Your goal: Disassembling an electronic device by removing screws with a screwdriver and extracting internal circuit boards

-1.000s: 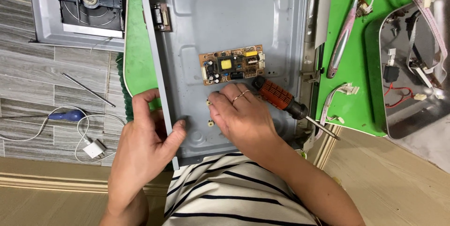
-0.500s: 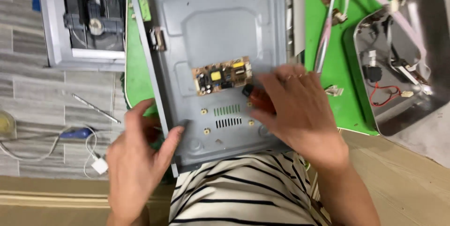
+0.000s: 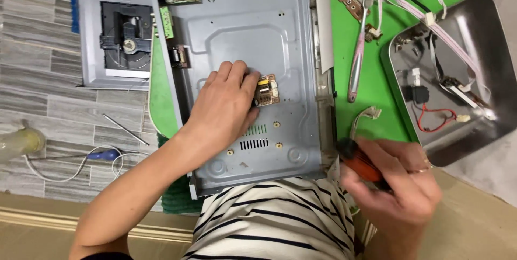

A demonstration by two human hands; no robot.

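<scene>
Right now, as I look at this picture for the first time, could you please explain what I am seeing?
The view comes from a camera worn on a person's head, looking down. The left hand rests on a small circuit board inside an open grey metal chassis. The right hand holds an orange-handled screwdriver beside the chassis. The chassis lies on a green mat. On the mat to the right is a metal tray with wires and small parts.

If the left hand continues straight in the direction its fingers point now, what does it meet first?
The left hand already lies on the small circuit board. Going further up and to the right, it would probably cross bare grey metal chassis and reach its right edge; depth is hard to judge.
</scene>
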